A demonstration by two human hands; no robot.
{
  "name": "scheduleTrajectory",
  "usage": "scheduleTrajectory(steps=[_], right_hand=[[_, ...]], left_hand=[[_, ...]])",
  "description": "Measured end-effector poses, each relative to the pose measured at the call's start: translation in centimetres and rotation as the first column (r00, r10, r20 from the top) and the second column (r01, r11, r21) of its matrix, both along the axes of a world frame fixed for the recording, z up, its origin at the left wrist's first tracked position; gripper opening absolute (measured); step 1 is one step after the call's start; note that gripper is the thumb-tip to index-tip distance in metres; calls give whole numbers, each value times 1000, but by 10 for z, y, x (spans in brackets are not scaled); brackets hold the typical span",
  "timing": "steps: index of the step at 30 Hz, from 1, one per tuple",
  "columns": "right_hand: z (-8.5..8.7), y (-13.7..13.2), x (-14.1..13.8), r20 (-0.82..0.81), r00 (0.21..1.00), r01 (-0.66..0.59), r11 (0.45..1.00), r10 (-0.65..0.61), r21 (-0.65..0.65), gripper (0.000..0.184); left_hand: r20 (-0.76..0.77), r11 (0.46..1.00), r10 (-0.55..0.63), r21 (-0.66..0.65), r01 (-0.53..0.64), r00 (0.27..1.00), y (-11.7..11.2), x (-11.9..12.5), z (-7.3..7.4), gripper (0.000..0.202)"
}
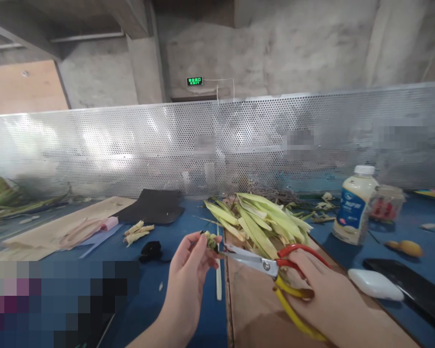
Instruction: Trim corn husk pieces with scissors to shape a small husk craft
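Observation:
My left hand [188, 270] pinches a small folded piece of green-yellow leaf [212, 240] between thumb and fingers. My right hand [324, 295] grips scissors [261, 263] with one red and one yellow handle, fingers through the loops. The blades point left and meet the leaf piece at its lower edge. A thin pale leaf strip [218, 278] hangs down below the pinch. Behind the scissors lies a pile of long yellow-green leaves [261, 220] on a brown board [253, 309].
A white bottle with a blue label [353, 205] stands at the right, a white oval object [375, 283] and a black flat object [413, 290] near it. Cut leaf bits [137, 232], a black sheet [154, 205] and a perforated metal screen [130, 150] lie further off.

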State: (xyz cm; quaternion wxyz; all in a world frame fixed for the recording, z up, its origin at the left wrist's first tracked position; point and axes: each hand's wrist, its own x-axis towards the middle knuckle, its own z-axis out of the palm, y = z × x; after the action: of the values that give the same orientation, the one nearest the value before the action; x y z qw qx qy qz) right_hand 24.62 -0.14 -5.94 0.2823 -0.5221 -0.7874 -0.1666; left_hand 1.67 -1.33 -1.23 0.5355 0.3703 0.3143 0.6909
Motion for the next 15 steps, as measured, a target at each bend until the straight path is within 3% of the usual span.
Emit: scheduleTrajectory(steps=[6,15], right_hand=[[-1,-1,-1,-41,997,53,981,-62,-189,24],[2,-1,-4,-62,997,29,967,-45,-252,22]], left_hand=[[-12,999,45,5,-45,999,1,-2,1,14],[-39,999,48,9,-48,998,0,-1,1,15]])
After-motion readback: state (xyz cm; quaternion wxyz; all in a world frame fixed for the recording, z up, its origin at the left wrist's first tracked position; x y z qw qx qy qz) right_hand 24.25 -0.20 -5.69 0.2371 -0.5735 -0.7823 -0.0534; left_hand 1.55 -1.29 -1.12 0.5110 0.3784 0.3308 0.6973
